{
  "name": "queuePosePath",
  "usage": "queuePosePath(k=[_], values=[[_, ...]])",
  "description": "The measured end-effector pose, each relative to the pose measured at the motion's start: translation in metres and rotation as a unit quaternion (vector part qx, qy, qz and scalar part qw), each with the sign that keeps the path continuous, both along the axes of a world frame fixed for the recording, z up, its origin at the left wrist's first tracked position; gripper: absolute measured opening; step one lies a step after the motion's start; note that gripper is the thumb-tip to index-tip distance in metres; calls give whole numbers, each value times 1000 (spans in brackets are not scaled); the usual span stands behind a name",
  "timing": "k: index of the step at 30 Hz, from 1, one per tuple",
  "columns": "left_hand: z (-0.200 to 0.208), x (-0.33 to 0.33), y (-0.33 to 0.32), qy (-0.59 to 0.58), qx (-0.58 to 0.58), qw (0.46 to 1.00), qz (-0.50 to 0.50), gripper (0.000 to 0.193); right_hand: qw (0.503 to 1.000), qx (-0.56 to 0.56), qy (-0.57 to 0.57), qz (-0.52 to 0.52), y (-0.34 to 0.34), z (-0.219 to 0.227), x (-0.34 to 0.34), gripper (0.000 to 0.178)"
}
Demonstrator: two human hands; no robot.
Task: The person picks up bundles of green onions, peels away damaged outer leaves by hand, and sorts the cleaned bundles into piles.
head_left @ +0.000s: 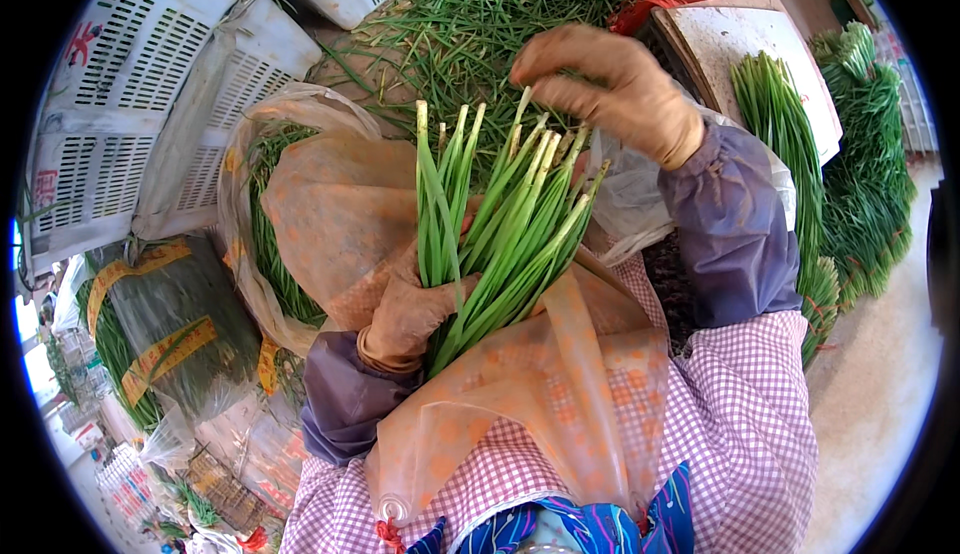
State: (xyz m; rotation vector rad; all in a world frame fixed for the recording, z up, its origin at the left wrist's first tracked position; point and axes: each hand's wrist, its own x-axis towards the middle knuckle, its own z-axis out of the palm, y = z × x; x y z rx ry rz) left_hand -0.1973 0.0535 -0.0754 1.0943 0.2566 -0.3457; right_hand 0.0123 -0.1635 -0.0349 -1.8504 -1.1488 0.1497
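A loose bunch of green chives (pixel 500 224) with pale cut ends pointing away from me lies over my lap. My left hand (pixel 415 314), in a brown-stained glove, is closed round the lower part of the bunch. A few stalks stand a little apart on its left side. Just beyond the pale ends is my right hand (pixel 610 84), gloved too and somewhat blurred. Its fingers are curved, with a gap between them and the thumb, and the fingertips hover close to the stalk ends. A stained clear plastic apron (pixel 480 364) covers my lap under the bunch.
Loose chives (pixel 480 24) are heaped ahead. White slatted crates (pixel 130 94) stand at the left, near an open plastic bag (pixel 240 184) of greens and a taped, wrapped bundle (pixel 175 304). At right, tied chive bundles (pixel 865 164) sit beside a white-topped board (pixel 760 54).
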Motion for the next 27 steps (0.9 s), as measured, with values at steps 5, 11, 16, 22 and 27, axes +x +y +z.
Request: queuePosePath(k=[5, 11, 16, 22, 27], values=[[-1, -3, 2, 34, 31, 999, -2, 62, 996, -88, 5, 19, 21, 2, -13, 19], [11, 4, 0, 15, -18, 1000, -12, 64, 930, 48, 365, 25, 24, -22, -11, 17], [16, 4, 2, 9, -40, 999, -20, 68, 909, -3, 416, 34, 17, -22, -9, 31], [17, 9, 3, 16, -36, 999, -35, 69, 913, -117, 373, 118, 13, -9, -9, 26], [17, 8, 2, 35, -43, 997, -44, 66, 910, -174, 364, 92, 11, 0, -5, 22]])
